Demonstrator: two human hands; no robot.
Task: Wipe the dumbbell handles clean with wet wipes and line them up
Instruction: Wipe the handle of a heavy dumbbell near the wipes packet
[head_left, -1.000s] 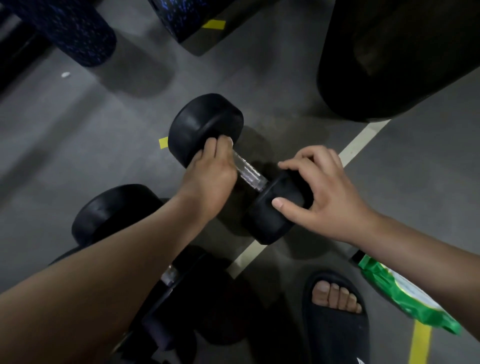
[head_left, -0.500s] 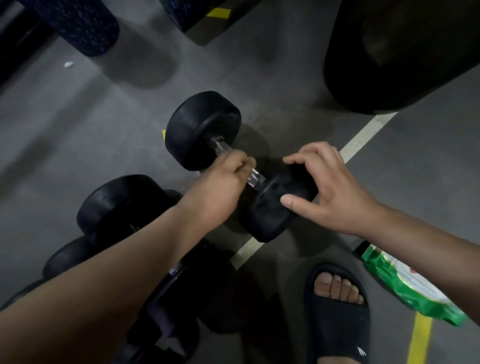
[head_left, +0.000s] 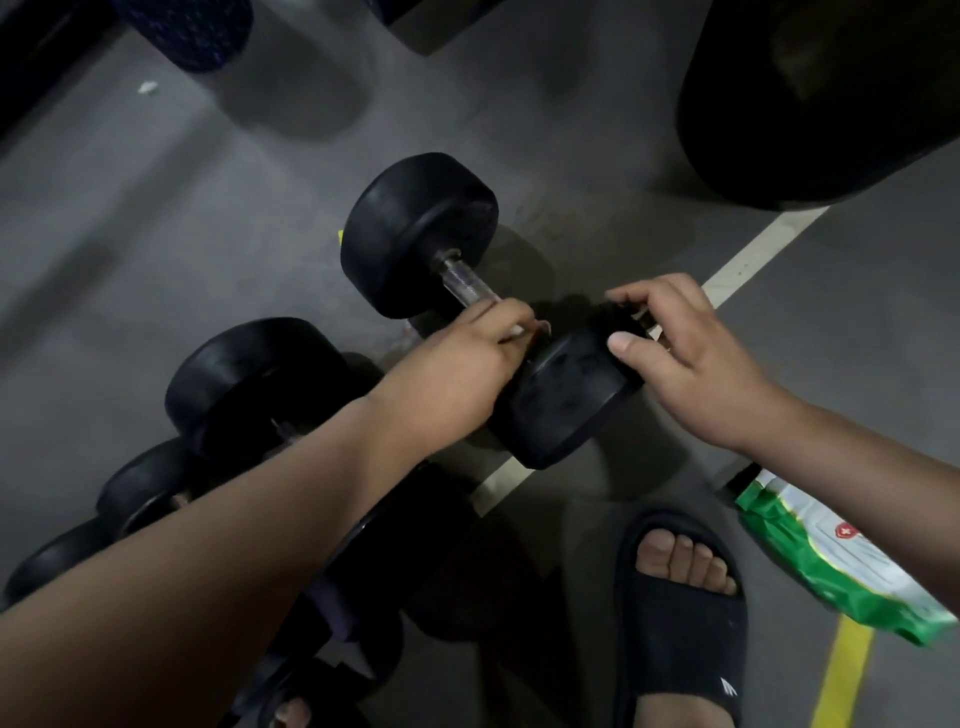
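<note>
We find the left hand (head_left: 467, 358), clasping the steel handle (head_left: 465, 283) of the black round-headed dumbbell (head_left: 415, 234) on the floor (head_left: 156, 234), has slid to the near head (head_left: 566, 395) gripped by the right hand (head_left: 691, 364); wiping pass judged nearly done

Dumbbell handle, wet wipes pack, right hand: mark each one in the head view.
dumbbell handle (head_left: 466, 287): head view, bare knurled steel beside the far weight.
wet wipes pack (head_left: 831, 571): head view, its green and white front.
right hand (head_left: 696, 364): head view, back of the hand.
</note>
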